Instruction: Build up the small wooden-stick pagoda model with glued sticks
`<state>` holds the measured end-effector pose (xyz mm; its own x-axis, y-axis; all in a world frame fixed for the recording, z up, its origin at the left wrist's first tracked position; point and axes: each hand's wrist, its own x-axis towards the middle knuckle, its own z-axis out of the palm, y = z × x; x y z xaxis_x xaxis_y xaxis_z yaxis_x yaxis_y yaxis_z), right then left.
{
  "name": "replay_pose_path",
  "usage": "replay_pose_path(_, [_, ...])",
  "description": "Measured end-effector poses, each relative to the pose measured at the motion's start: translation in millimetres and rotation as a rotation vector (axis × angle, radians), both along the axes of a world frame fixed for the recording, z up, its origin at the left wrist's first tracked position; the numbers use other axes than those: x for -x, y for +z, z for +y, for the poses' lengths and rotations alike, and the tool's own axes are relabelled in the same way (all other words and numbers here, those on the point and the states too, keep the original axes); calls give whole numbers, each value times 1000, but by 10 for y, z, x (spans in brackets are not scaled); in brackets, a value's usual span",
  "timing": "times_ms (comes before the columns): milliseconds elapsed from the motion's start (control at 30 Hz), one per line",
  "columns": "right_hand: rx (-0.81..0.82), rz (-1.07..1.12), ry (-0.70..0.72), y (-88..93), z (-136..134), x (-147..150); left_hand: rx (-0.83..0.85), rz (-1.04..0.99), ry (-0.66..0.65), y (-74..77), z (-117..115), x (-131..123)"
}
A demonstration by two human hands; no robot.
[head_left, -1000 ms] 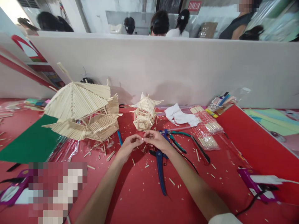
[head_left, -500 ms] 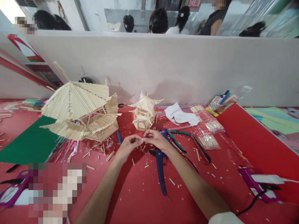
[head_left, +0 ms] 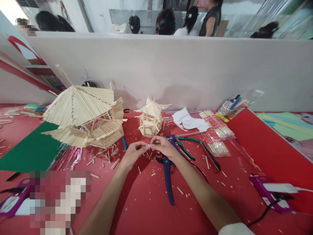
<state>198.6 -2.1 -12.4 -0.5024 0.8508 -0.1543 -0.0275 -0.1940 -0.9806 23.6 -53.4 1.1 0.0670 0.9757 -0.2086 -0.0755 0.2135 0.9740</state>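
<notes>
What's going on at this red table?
A person is working with bare hands: the left hand and right hand meet at the fingertips, pinching what looks like a tiny pale piece. Just beyond stands a small stick model with a pointed roof, and to its left a larger stick model. A blue-handled tool and scattered stick scraps lie on the red table.

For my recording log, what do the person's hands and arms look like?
The left hand and right hand are bare, with no gloves or wristwatch visible. A white sleeve shows on the right arm at the bottom edge; the left arm shows none.
</notes>
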Motion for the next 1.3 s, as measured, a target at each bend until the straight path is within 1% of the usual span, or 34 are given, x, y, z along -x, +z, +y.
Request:
replay_pose_path(233, [-2, 26, -11, 3, -8, 19, -41, 3, -4, -47, 10, 15])
replay_pose_path(467, [-15, 14, -8, 13, -7, 16, -48, 18, 19, -30, 11, 10])
replay_pose_path(700, [-64, 10, -11, -37, 21, 23, -43, 0, 19, -46, 25, 13])
replay_pose_path(833, [-66, 0, -15, -25, 26, 40, -52, -14, 35, -43, 33, 16])
replay_pose_path(933, [-48, 2, -23, 26, 25, 24, -60, -55, 84, -64, 55, 31])
replay_pose_path(1033, [-66, -23, -13, 95, 40, -52, -94, -79, 197, -125, 113, 50])
replay_pose_path(1133, [-163, -80, 13, 164, 94, -181, -174, -70, 343, -205, 208, 44])
replay_pose_path(1233, [-293, -141, 9, 218, 203, -320, -249, -34, 424, -260, 316, 3])
replay_pose_path(1300, [-377, -203, -2, 236, 303, -392, -295, 14, 463, -269, 378, -35])
